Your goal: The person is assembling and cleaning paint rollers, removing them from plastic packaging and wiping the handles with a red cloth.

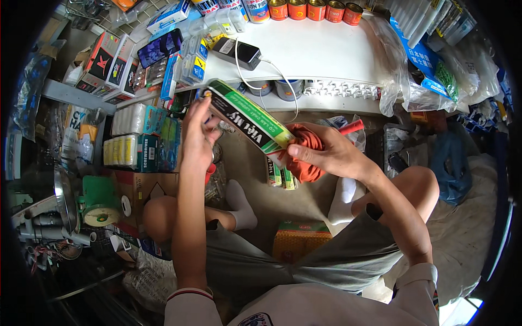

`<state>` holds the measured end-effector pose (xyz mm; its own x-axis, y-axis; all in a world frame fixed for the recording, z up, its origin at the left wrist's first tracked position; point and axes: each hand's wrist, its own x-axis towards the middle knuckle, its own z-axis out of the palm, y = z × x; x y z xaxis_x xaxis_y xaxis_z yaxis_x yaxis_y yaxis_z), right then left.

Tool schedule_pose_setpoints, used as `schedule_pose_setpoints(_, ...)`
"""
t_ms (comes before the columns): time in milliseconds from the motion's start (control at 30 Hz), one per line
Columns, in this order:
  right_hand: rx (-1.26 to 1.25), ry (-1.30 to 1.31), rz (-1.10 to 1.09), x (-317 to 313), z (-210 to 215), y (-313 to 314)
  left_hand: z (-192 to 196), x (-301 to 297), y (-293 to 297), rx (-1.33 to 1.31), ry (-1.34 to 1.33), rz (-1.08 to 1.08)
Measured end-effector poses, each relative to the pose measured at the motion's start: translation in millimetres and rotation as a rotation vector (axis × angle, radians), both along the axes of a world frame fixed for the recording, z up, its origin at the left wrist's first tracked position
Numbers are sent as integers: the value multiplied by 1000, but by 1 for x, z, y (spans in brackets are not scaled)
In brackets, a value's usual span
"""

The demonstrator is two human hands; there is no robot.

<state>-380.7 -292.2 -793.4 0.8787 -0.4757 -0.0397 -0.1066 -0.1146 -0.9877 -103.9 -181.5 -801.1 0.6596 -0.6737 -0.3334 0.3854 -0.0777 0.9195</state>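
A long green, black and white cardboard box point(250, 117) is held up at a slant in front of me, its right end lower. My left hand point(198, 130) grips its far left end, with the fingers partly behind it. In my right hand point(334, 152) is a bunched orange-red cloth point(305, 157), pressed against the box's right end with the thumb on top. Below them, similar green and black boxes point(281, 178) stand on the floor, partly hidden by the cloth and the held box.
A white shelf point(304, 51) bears a row of red cans point(298, 10) and a black adapter point(237, 53) with a white cable. Boxes and packages crowd the left, near a green scale point(100, 204). A yellow and red box point(302, 239) lies between my legs. Plastic bags point(454, 168) fill the right.
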Motion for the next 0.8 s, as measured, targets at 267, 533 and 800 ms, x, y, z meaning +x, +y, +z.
schedule_pose_setpoints(267, 612, -21, -326, -17, -23, -40, -9, -36, 4, 326, -202, -632)
schedule_pose_setpoints(533, 804, -225, -409, -51, 13, -75, -66, -82, 3, -90, -898, -752)
schedule_pose_setpoints(800, 509, -149, -318, -66, 43, -63, -98, -69, -17, -150, -1039, -389)
